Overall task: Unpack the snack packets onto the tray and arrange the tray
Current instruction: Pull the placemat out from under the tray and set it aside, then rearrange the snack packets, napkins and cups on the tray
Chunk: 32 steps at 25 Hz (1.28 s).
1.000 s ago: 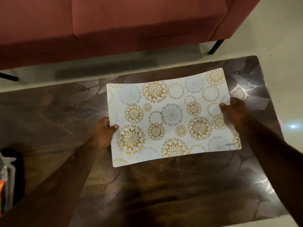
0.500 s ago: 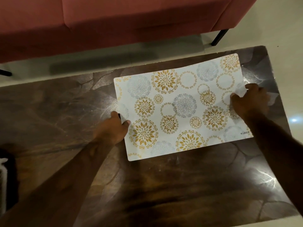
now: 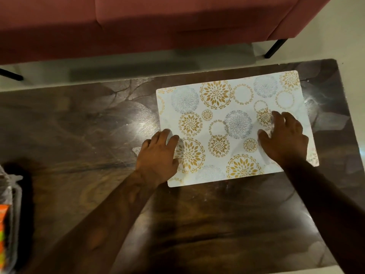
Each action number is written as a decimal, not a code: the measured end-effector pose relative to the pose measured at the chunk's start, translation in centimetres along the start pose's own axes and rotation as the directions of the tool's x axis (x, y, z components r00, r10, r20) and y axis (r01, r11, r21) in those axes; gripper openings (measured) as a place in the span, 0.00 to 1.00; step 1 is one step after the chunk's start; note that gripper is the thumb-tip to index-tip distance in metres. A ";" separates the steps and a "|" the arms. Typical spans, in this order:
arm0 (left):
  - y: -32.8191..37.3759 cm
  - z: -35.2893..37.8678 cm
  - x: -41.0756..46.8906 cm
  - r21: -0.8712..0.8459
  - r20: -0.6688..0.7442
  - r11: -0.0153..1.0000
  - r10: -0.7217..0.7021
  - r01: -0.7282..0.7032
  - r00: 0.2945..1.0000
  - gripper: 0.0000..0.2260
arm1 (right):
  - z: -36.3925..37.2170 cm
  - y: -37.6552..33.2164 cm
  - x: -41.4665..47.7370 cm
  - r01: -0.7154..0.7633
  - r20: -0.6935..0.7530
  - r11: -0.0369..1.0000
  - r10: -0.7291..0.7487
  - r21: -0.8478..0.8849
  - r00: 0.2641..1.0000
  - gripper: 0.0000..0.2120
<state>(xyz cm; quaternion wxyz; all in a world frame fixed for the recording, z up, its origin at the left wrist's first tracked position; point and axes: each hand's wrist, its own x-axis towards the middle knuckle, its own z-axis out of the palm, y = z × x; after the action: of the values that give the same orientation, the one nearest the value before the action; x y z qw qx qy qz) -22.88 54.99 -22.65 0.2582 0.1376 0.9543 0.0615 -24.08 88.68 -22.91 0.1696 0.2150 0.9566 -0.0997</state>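
I am looking down at a dark wood-grain table (image 3: 79, 135) with a white mat (image 3: 233, 123) printed with gold and grey flower circles. The mat lies flat on the right half of the table, its far right corner near the table's far right edge. Half a second ago I pinched the mat by its left and right edges; now both hands lie palm down on top of it. My left hand (image 3: 160, 155) rests over the mat's near left edge, fingers close together and spread flat, gripping nothing. My right hand (image 3: 284, 139) has moved in from the right edge and presses on the mat's right part, fingers slightly apart and flat, gripping nothing. The mat has also shifted rightward and a little farther across the table since then, and its edges no longer curl up.

At the near left edge of the view, a clear wrapper (image 3: 9, 196) holds an orange packet (image 3: 3, 228), mostly cut off; it sits well apart from the mat. I cannot see a tray. Beyond the table stands a red sofa (image 3: 158, 22) on thin black legs, on a pale floor
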 end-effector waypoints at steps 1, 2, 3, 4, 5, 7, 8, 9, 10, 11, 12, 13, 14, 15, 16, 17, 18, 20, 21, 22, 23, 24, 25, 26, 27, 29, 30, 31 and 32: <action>-0.6 -0.1 -0.6 -0.025 -0.011 1.000 -0.013 0.013 1.000 0.30 | 0.1 -0.9 -0.8 0.034 -0.018 0.999 -0.034 -0.019 0.999 0.34; -1.0 -0.1 -1.3 -0.043 -0.018 0.999 -0.029 0.028 0.999 0.30 | 0.1 -1.8 -1.6 0.074 -0.030 0.997 -0.075 -0.032 0.997 0.34; -1.9 -0.1 -2.3 -0.058 -0.026 0.997 -0.045 0.044 0.999 0.29 | 0.3 -3.3 -2.9 0.119 -0.034 0.992 -0.120 -0.041 0.992 0.34; -2.8 -0.1 -3.4 -0.071 -0.032 0.996 -0.058 0.055 0.998 0.28 | 0.5 -5.1 -4.2 0.159 -0.027 0.986 -0.161 -0.041 0.987 0.34; -3.7 -0.2 -4.5 -0.087 -0.038 0.994 -0.064 0.060 0.997 0.27 | 0.8 -6.8 -5.6 0.192 -0.011 0.981 -0.193 -0.032 0.981 0.34; -5.9 -0.5 -6.9 -0.134 -0.054 0.988 -0.081 0.073 0.995 0.25 | 1.5 -10.8 -8.8 0.239 0.029 0.971 -0.239 0.011 0.971 0.33; -7.4 -0.9 -8.2 -0.162 -0.065 0.983 -0.099 0.087 0.993 0.25 | 2.0 -13.1 -10.6 0.261 0.047 0.965 -0.262 0.035 0.964 0.33; -9.0 -1.3 -9.7 -0.188 -0.075 0.977 -0.120 0.104 0.990 0.24 | 2.5 -15.5 -12.6 0.286 0.066 0.956 -0.290 0.057 0.955 0.33; -10.8 -1.7 -11.2 -0.205 -0.089 0.971 -0.142 0.122 0.986 0.22 | 3.1 -18.0 -14.6 0.319 0.088 0.945 -0.325 0.077 0.942 0.33; -12.8 -2.2 -12.8 -0.222 -0.111 0.965 -0.168 0.140 0.980 0.21 | 3.8 -20.5 -16.7 0.358 0.114 0.929 -0.367 0.094 0.923 0.33; -14.9 -2.6 -14.5 -0.242 -0.139 0.957 -0.197 0.159 0.971 0.19 | 4.5 -23.2 -18.7 0.398 0.142 0.911 -0.411 0.110 0.901 0.32; -17.2 -3.0 -16.3 -0.262 -0.163 0.948 -0.229 0.182 0.960 0.18 | 5.3 -25.9 -20.6 0.428 0.169 0.894 -0.446 0.131 0.879 0.32; -19.1 -3.4 -17.8 -0.275 -0.187 0.941 -0.255 0.198 0.949 0.16 | 6.1 -28.1 -22.2 0.439 0.197 0.884 -0.464 0.159 0.863 0.31; -21.0 -3.9 -19.4 -0.291 -0.213 0.933 -0.279 0.212 0.936 0.15 | 6.9 -30.1 -23.7 0.435 0.232 0.880 -0.470 0.188 0.852 0.31; -23.4 -4.2 -21.5 -0.321 -0.248 0.919 -0.314 0.228 0.916 0.14 | 7.9 -32.5 -25.4 0.436 0.269 0.872 -0.484 0.221 0.832 0.31; -25.8 -4.4 -23.7 -0.358 -0.290 0.902 -0.353 0.242 0.889 0.13 | 8.9 -34.7 -27.0 0.433 0.306 0.861 -0.501 0.265 0.809 0.30; -28.2 -4.4 -25.9 -0.396 -0.335 0.882 -0.398 0.255 0.854 0.11 | 10.0 -36.9 -28.6 0.410 0.351 0.851 -0.513 0.327 0.783 0.29; -32.8 -3.8 -30.3 -0.484 -0.392 0.828 -0.495 0.284 0.775 0.09 | 12.1 -40.7 -31.4 0.303 0.456 0.843 -0.504 0.444 0.734 0.26; -35.0 -3.2 -32.4 -0.522 -0.405 0.797 -0.544 0.303 0.735 0.09 | 13.1 -42.2 -32.6 0.242 0.497 0.846 -0.485 0.476 0.720 0.24; -36.9 -2.5 -34.0 -0.552 -0.405 0.765 -0.595 0.333 0.695 0.09 | 14.0 -43.4 -33.6 0.180 0.526 0.847 -0.462 0.499 0.714 0.22; -38.8 -1.8 -35.4 -0.584 -0.384 0.721 -0.650 0.372 0.656 0.09 | 14.7 -44.5 -34.4 0.115 0.551 0.848 -0.433 0.518 0.713 0.19; -40.7 -1.0 -36.6 -0.623 -0.345 0.665 -0.706 0.412 0.618 0.09 | 15.4 -45.5 -35.3 0.061 0.573 0.848 -0.407 0.527 0.711 0.17; -42.5 -0.1 -37.5 -0.659 -0.303 0.607 -0.754 0.444 0.582 0.08 | 16.0 -46.5 -36.0 0.028 0.591 0.850 -0.389 0.526 0.707 0.14; -44.1 0.8 -38.2 -0.683 -0.267 0.561 -0.788 0.468 0.555 0.08 | 16.6 -47.5 -36.7 0.006 0.605 0.853 -0.375 0.522 0.702 0.12; -45.6 1.7 -38.6 -0.700 -0.236 0.524 -0.811 0.486 0.535 0.09 | 17.1 -48.3 -37.2 -0.015 0.619 0.853 -0.366 0.522 0.695 0.11; -47.8 3.3 -38.6 -0.730 -0.161 0.448 -0.847 0.516 0.507 0.10 | 18.1 -49.5 -38.0 -0.072 0.652 0.852 -0.340 0.519 0.678 0.14; -48.7 4.0 -38.3 -0.775 -0.083 0.367 -0.866 0.515 0.492 0.11 | 18.3 -49.8 -38.3 -0.106 0.669 0.848 -0.327 0.520 0.668 0.15; -49.2 4.5 -37.9 -0.839 0.045 0.231 -0.874 0.493 0.485 0.12 | 18.5 -49.9 -38.6 -0.142 0.684 0.839 -0.317 0.525 0.657 0.16; -49.6 4.8 -37.4 -0.876 0.178 0.096 -0.846 0.472 0.503 0.13 | 18.8 -49.9 -38.8 -0.187 0.701 0.825 -0.307 0.533 0.644 0.16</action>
<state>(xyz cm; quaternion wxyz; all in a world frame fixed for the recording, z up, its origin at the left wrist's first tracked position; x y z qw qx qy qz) -0.88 -3.11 -18.37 0.0983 -0.4794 0.7650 0.4187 -8.01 24.80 -20.09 0.4811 0.1589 0.7276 -0.4625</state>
